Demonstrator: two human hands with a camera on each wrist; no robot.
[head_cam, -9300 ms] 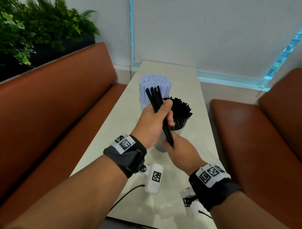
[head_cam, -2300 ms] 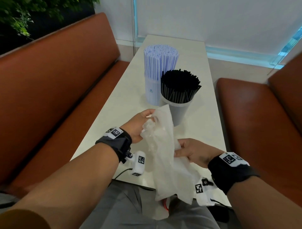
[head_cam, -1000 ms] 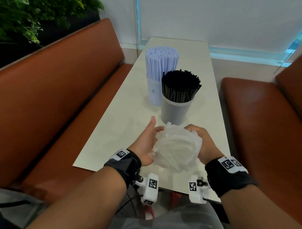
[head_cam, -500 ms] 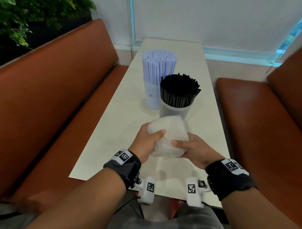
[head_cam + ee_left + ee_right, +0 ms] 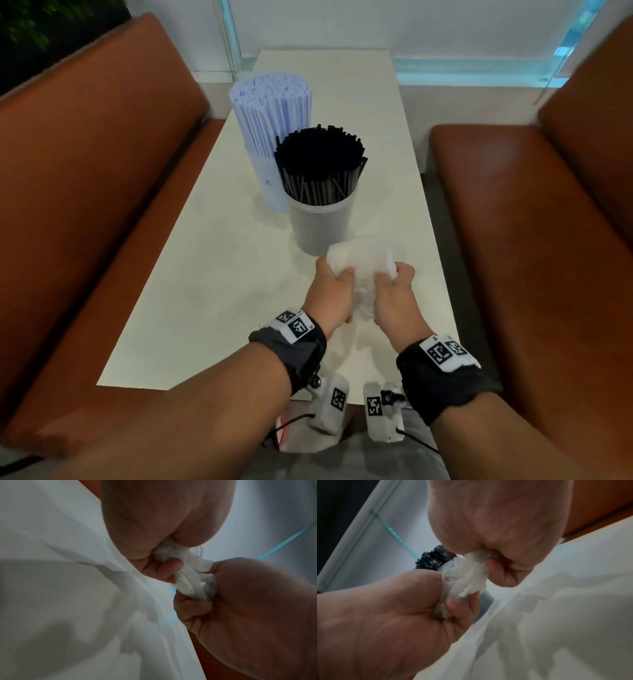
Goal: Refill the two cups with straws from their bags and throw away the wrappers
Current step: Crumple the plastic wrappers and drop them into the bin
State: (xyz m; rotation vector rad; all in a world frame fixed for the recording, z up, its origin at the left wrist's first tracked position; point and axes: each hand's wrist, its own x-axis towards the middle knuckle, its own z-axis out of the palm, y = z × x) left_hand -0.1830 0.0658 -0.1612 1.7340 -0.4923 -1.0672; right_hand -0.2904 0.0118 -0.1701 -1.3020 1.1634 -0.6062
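A crumpled clear plastic wrapper (image 5: 359, 265) is bunched between both hands, low over the white table (image 5: 212, 274), just in front of the grey cup (image 5: 320, 226) full of black straws (image 5: 320, 161). My left hand (image 5: 334, 282) grips its left side and my right hand (image 5: 390, 282) grips its right side, fingers curled tight. In the left wrist view the wrapper (image 5: 188, 577) is twisted between the two fists. The right wrist view shows the same wrapper (image 5: 467, 577) with the grey cup (image 5: 485, 599) behind it. A clear cup of blue-white wrapped straws (image 5: 270, 102) stands behind the grey one.
Brown leather benches run along the left (image 5: 85, 205) and the right (image 5: 531, 240) of the narrow table. A wall and a window sill (image 5: 462, 72) close the far end. Bare tabletop (image 5: 359, 85) lies left of my hands and beyond the cups.
The wrapper went from a loose sheet to a tight wad. Both hands now clench it closer together, shifted slightly right and nearer the grey cup.
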